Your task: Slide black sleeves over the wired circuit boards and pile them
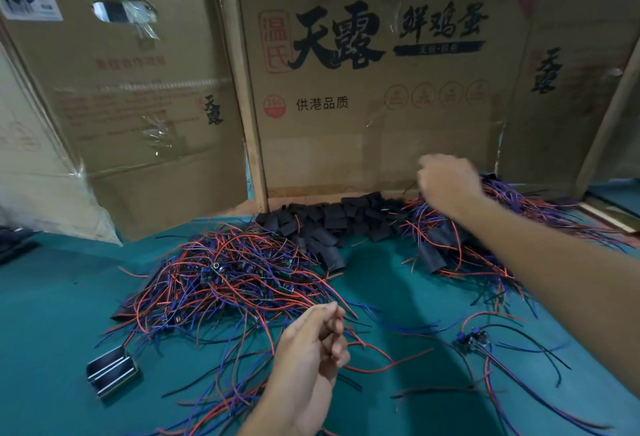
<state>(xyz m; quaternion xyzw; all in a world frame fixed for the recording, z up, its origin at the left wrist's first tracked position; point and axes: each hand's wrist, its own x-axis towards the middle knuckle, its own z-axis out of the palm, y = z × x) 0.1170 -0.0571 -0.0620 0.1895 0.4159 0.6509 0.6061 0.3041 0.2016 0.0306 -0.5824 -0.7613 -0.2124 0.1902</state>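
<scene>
Reaching right hand (446, 181) above sleeved pile (485, 227)

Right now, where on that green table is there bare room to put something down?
Bare green table lies left of the unsleeved wire pile, above the small metal part. Another patch sits between that pile and the sleeved pile. The back, by the black sleeves, is crowded.

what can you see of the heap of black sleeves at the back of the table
The heap of black sleeves is a loose pile of short, flat, matte black tube pieces, overlapping at all angles. It lies on the green table against the foot of the cardboard box wall. Its left end meets the pile of bare wired boards; its right end runs into the pile of sleeved boards. A few sleeves trail forward. Neither hand touches it.
</scene>
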